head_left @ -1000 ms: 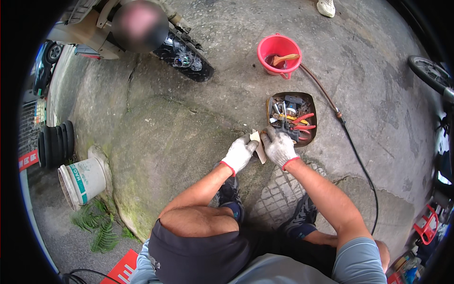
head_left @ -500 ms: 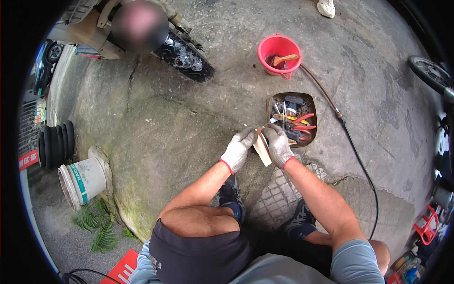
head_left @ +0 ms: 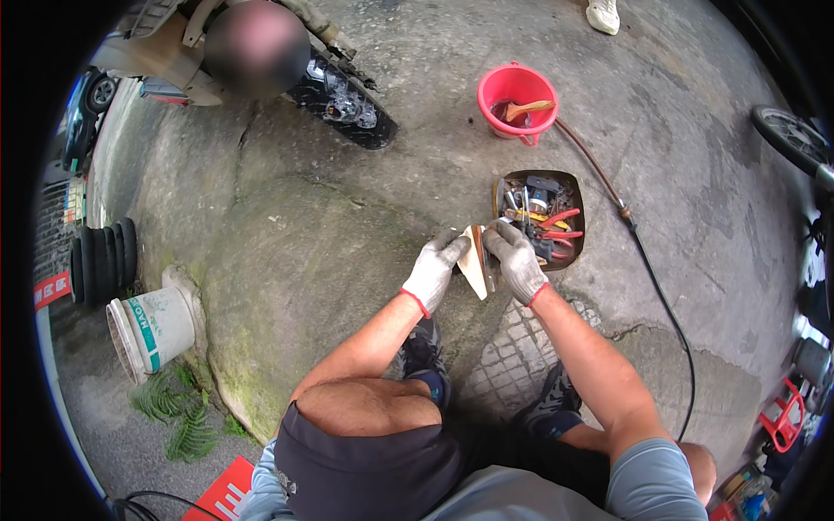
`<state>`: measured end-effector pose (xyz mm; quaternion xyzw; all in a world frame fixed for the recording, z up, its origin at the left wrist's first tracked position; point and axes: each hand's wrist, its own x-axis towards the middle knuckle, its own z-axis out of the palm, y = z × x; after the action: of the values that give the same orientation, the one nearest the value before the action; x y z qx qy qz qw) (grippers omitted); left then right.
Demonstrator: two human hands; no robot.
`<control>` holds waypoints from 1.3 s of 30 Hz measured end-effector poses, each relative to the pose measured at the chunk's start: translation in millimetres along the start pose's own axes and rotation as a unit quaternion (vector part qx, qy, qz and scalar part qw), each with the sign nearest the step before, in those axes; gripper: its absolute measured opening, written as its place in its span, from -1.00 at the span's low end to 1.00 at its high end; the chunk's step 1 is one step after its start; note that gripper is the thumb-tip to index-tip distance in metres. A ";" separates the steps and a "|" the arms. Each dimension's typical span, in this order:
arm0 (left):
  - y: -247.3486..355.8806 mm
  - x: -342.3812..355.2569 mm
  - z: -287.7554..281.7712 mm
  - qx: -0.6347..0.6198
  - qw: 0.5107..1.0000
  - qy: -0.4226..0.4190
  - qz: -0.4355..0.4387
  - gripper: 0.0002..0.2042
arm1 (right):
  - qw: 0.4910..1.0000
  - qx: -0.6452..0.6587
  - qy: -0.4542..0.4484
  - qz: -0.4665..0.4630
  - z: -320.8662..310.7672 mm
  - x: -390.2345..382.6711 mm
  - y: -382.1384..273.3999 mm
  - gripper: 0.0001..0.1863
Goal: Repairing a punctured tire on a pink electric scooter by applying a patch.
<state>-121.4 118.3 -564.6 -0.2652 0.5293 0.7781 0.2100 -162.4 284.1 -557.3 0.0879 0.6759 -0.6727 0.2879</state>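
Note:
In front of my knees, a flat cream-coloured tapered piece with a brown strip is held between my hands, its narrow end pointing down toward me. My left hand, in a grey-white work glove with a red cuff, pinches its left side near the top. My right hand, gloved alike, is closed at its upper right edge, where a thin, see-through-looking strip hangs beside it. What the piece is made of cannot be made out. Just beyond my right hand lies a tool tray with red-handled pliers and several other tools.
A red bucket holding a wooden-handled brush stands beyond the tray. A hose runs down the right. A motorcycle wheel is at upper left, and a white pail lies on its side at left. Another person's shoe shows at top.
The cream piece has turned between my hands, so more of its brown strip and a thin strip on its right now show. My hands have barely moved.

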 end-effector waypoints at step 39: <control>29.1 -16.5 12.2 0.277 0.959 0.060 0.026 -0.69 | 0.941 -0.320 -0.001 -0.113 -0.3 -6.8 -20.3 -0.75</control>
<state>-128.7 118.7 -529.8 -0.2287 0.7428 0.5886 0.2226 -167.2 284.6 -536.4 -0.0861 0.8608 -0.4490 0.2239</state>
